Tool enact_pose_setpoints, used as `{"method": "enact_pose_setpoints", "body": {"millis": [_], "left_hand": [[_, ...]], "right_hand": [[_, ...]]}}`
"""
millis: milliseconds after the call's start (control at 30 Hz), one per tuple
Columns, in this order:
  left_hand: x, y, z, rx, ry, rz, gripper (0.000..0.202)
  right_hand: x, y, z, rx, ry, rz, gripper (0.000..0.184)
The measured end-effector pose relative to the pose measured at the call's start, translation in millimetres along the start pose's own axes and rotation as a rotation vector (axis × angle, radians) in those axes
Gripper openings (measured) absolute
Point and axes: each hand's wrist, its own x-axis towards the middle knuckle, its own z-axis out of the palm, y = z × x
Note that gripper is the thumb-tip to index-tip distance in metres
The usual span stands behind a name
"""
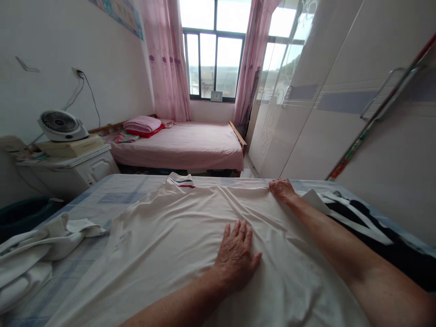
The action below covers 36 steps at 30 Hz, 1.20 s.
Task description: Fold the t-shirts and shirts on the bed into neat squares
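Observation:
A white shirt (177, 236) lies spread over a bed with a blue-and-white checked cover (112, 188), with soft creases running across it. Its striped band (180, 180), with dark and red lines, sticks up at the far side. My left hand (237, 259) rests flat on the middle of the cloth, fingers stretched out. At the shirt's far right edge, my right hand (282, 189) has its fingers curled over the fabric and grips it. Part of those fingertips is hidden.
Crumpled white cloth (44, 254) lies at the left, black-and-white clothing (368, 222) at the right. Beyond stands a second bed (190, 141) under the window. A small fan (61, 125) sits on the left cabinet (91, 168); a tall wardrobe (306, 113) lines the right.

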Motion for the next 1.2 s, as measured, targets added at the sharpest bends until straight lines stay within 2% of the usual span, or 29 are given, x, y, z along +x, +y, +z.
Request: {"method": "enact_pose_setpoints", "body": {"millis": [267, 400, 533, 633, 767, 900, 967, 1033, 1100, 1133, 1200], "left_hand": [[0, 1, -2.4, -0.005, -0.014, -0.006, 0.065], [0, 1, -2.0, 0.006, -0.016, -0.002, 0.065], [0, 1, -1.8, 0.025, -0.028, 0.002, 0.065], [0, 1, -2.1, 0.037, -0.034, 0.000, 0.065], [1, 2, -2.9, 0.048, -0.026, 0.008, 0.065], [1, 2, -3.3, 0.055, -0.018, 0.008, 0.065], [0, 2, -3.0, 0.060, -0.011, 0.010, 0.064], [0, 2, -2.5, 0.067, -0.003, 0.015, 0.064], [0, 2, -1.6, 0.075, 0.000, 0.017, 0.064], [0, 2, -1.2, 0.081, -0.001, 0.016, 0.064], [0, 1, -0.5, 0.093, -0.006, 0.013, 0.063]], "right_hand": [[18, 1, 10, 0.002, 0.032, 0.090, 0.032], [21, 4, 9, 0.058, -0.076, 0.120, 0.031], [21, 20, 2, 0.111, -0.229, 0.144, 0.032], [20, 32, -1, 0.124, -0.291, 0.174, 0.029], [19, 34, -4, 0.081, -0.234, 0.252, 0.025], [8, 8, -12, 0.060, -0.060, 0.294, 0.036], [-7, -16, -13, 0.138, 0.085, 0.186, 0.044], [-24, -40, -8, 0.260, 0.170, -0.068, 0.050], [-38, -55, 0, 0.320, 0.107, -0.296, 0.055], [-41, -59, 4, 0.323, 0.051, -0.321, 0.056], [-42, -58, 9, 0.297, -0.055, -0.188, 0.059]]}}
